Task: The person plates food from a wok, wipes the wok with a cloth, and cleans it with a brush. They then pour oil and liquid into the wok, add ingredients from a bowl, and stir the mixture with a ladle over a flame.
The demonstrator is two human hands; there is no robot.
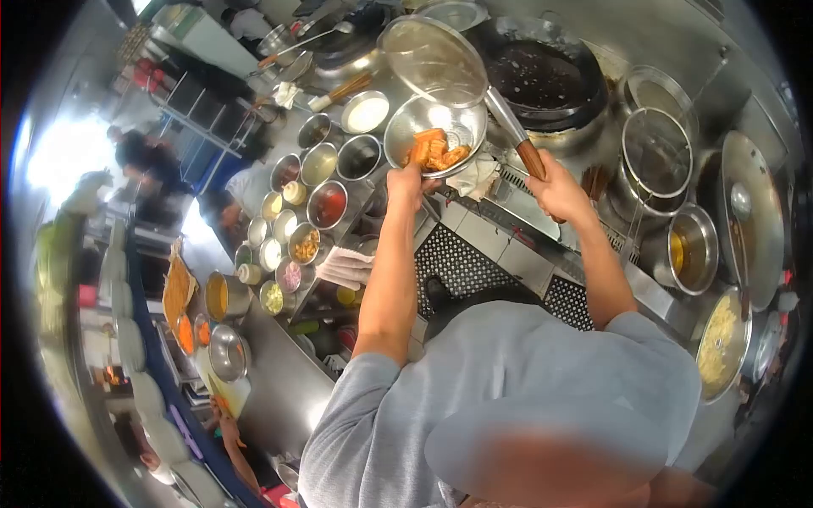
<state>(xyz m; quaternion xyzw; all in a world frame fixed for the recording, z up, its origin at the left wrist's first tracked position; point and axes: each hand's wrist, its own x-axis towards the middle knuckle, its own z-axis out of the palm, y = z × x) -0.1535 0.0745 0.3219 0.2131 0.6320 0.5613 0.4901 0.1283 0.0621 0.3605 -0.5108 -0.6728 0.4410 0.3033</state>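
Note:
My left hand (405, 186) is closed on the near rim of a shiny metal bowl (467, 127). Orange-brown food pieces (434, 151) lie in that bowl. Wrapped round the wooden handle of a round mesh strainer (430, 63) are the fingers of my right hand (559, 188). The strainer's basket is tilted above the bowl and overlaps its far edge in this view. Right of the basket sits a black wok (542, 76) with light specks inside. A crumpled white cloth (474, 179) lies between my hands, at the counter's edge.
Several sauce and ingredient containers, among them one with red sauce (328, 205), stand left of the bowl. A striped towel (345, 268) hangs beside them. On the right are another strainer (656, 152) and a pot (694, 245). Another person's hand (225, 415) shows at lower left.

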